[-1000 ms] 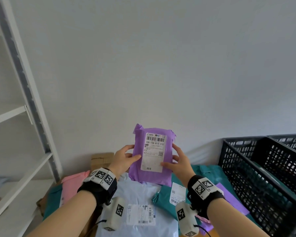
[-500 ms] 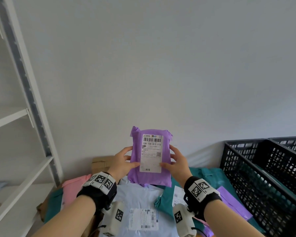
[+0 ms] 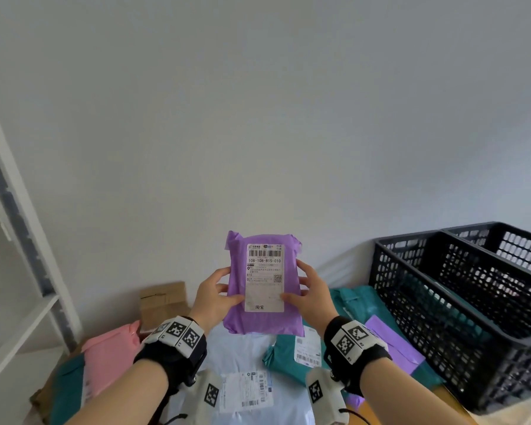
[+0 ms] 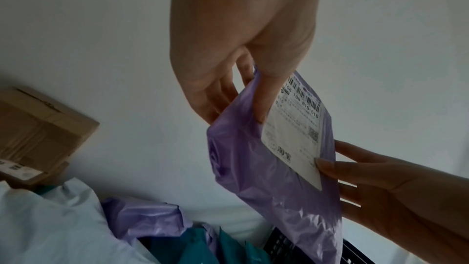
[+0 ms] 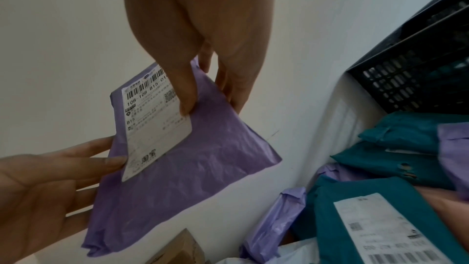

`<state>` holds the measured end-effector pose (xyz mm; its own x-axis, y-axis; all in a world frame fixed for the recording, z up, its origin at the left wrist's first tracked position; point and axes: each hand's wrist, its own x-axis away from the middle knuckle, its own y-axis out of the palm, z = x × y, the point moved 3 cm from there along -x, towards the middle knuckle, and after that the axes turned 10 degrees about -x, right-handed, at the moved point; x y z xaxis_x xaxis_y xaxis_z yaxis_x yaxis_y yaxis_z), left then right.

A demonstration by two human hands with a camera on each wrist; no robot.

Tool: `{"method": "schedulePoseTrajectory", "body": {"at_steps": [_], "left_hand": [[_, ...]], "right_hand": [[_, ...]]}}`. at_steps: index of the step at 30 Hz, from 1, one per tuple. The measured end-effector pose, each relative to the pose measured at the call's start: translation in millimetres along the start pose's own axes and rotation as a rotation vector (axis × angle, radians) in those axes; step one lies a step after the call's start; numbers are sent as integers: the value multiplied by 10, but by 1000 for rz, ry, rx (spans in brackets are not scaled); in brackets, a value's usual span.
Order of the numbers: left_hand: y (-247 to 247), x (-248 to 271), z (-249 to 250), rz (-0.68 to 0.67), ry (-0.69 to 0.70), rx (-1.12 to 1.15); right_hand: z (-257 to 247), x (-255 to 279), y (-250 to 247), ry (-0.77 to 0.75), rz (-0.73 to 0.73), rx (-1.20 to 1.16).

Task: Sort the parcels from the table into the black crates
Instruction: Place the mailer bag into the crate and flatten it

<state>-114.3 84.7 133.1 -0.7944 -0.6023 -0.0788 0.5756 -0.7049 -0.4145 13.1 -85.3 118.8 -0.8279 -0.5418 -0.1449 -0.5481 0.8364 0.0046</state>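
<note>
Purple parcel (image 3: 262, 285): label's small print illegible.

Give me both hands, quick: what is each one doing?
Left hand: grips the left edge of the purple parcel.
Right hand: grips the same parcel's right edge.

Label small print: on the purple parcel (image 3: 262, 283) only the code 108-108-B15-010 and B15 are legible; the rest is too small.
Fingers behind parcel: hidden in the head view.
Black crates (image 3: 460, 305): cut off by the right edge; contents unclear through the mesh.
Cardboard box (image 3: 163, 302): lower part hidden behind the parcels.
Table: covered by parcels.
</note>
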Motion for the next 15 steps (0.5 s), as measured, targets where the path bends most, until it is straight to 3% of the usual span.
{"method": "schedulePoseTrajectory", "body": {"at_steps": [7,15], "left_hand": [[687,-97,22,-165,35,-28],[1857,28,202,-359,68,45]], "right_hand": [[213,252,-592,62,186,84],[352,791,-1581,148,433,187]]}}
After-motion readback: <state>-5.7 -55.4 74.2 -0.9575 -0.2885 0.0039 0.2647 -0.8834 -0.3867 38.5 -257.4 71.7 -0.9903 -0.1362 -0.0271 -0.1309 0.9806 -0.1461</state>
